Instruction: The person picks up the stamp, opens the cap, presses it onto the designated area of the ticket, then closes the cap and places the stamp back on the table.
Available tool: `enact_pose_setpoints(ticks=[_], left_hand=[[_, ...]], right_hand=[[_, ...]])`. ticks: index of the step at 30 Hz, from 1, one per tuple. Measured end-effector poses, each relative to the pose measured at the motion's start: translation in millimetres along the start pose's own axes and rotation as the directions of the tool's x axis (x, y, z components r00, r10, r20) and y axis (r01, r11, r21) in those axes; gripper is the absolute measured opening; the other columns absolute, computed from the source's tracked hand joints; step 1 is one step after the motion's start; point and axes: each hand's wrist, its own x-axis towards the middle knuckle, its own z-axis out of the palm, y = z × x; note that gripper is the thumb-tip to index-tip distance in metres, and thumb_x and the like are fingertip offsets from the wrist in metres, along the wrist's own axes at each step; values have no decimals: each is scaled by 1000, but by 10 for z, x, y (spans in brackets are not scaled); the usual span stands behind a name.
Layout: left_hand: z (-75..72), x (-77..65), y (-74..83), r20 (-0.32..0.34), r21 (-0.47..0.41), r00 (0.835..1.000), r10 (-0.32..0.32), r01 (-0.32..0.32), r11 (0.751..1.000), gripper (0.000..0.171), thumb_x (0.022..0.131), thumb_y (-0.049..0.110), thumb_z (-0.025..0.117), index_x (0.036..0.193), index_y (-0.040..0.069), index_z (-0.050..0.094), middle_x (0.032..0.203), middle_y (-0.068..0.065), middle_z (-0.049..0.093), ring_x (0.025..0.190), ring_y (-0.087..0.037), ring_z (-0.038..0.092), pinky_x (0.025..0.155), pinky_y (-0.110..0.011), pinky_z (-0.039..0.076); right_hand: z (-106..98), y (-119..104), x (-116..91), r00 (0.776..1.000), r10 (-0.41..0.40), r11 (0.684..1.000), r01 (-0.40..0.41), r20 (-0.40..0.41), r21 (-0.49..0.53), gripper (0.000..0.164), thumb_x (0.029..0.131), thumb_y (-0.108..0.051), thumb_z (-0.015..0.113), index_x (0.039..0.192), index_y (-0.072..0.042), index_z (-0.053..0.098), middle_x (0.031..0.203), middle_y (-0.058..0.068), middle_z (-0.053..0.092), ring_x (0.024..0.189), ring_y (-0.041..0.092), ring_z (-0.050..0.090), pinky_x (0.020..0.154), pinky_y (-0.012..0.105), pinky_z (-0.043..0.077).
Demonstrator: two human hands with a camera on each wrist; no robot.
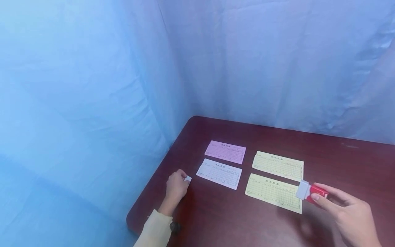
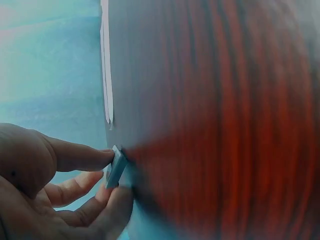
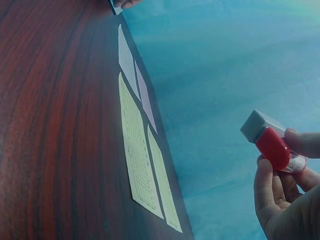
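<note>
My left hand (image 1: 177,185) is low over the table's left side. Its thumb and fingers pinch a small flat light-grey piece (image 2: 117,167), cap-like in shape, right at the tabletop. At the right, my right hand (image 1: 355,214) holds a red stamp (image 1: 318,193) raised above the table, its light-grey end block (image 3: 257,126) pointing left. In the head view that block overlaps the right edge of the nearer yellow form (image 1: 273,192). A second yellow form (image 1: 277,165) lies behind it. Beside my left hand is a white form (image 1: 219,174), with a pink form (image 1: 226,152) beyond.
The forms lie flat on a dark reddish-brown table (image 1: 222,212) with narrow gaps between them. Blue curtains (image 1: 262,68) hang along the table's back and left edges. A dark round band or watch (image 1: 174,226) sits at the left wrist, by a pale sleeve (image 1: 154,230).
</note>
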Motion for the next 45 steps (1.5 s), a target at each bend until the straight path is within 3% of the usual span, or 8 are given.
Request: enact_pose_setpoints(ticks=[9, 19, 24, 26, 32, 37, 43, 45], left_hand=[[17, 62, 95, 43, 65, 999, 29, -32, 997, 13, 81, 16, 73, 85, 11, 62, 76, -3, 57, 67, -21, 55, 60, -39, 49], [-14, 68, 110, 32, 115, 996, 80, -83, 990, 13, 86, 22, 70, 89, 11, 63, 80, -3, 55, 70, -22, 56, 59, -41, 48], [-61, 23, 365, 17, 124, 984, 176, -177, 976, 17, 86, 24, 70, 95, 11, 65, 82, -3, 55, 73, -21, 55, 61, -40, 49], [-62, -5, 542, 38, 122, 972, 231, -234, 965, 19, 86, 25, 71, 97, 11, 65, 83, -2, 55, 72, -20, 54, 61, -39, 49], [63, -126, 1042, 134, 91, 914, 383, -396, 914, 19, 84, 26, 71, 96, 12, 66, 79, 1, 58, 65, -15, 55, 55, -32, 45], [175, -220, 1387, 210, 101, 874, 438, -465, 880, 13, 83, 25, 72, 91, 15, 69, 81, 2, 65, 70, -19, 62, 53, -34, 46], [364, -302, 1643, 279, 190, 791, 545, -601, 776, 8, 83, 19, 71, 86, 13, 67, 72, 1, 63, 63, -19, 62, 46, -32, 46], [416, -324, 1670, 288, 218, 786, 548, -611, 761, 11, 83, 20, 71, 88, 11, 67, 71, -1, 62, 62, -21, 62, 44, -33, 45]], right_hand=[[-51, 50, -108, 997, 74, 997, -73, -24, 17, 49, 82, -37, 74, 125, -15, 64, 86, -9, 72, 85, -16, 55, 65, 14, 37], [-13, -15, -193, 996, 15, 994, -6, -85, 110, 44, 83, -18, 75, 123, -5, 63, 85, -11, 71, 78, -1, 65, 63, 15, 48], [41, -57, -208, 993, -20, 991, 35, -116, 129, 42, 83, -15, 74, 122, -2, 63, 85, -6, 72, 75, 4, 65, 62, 17, 50], [62, -74, -213, 992, -24, 990, 41, -127, 131, 42, 83, -16, 75, 121, -1, 63, 85, -5, 72, 75, 4, 65, 63, 17, 50], [103, -109, -281, 986, -18, 987, 44, -166, 155, 42, 82, -15, 76, 118, 2, 64, 85, -3, 71, 73, 7, 65, 64, 18, 52], [150, -132, -281, 986, -47, 963, 88, -162, 254, 39, 80, -7, 76, 116, 5, 63, 86, -1, 71, 75, 9, 67, 67, 19, 53], [151, -110, -350, 987, -33, 965, 72, -157, 253, 38, 81, -8, 75, 116, 4, 64, 87, -2, 71, 78, 8, 68, 67, 19, 52], [150, -112, -377, 988, -22, 970, 59, -156, 237, 39, 81, -9, 75, 116, 4, 64, 88, -2, 71, 78, 8, 68, 67, 19, 52]])
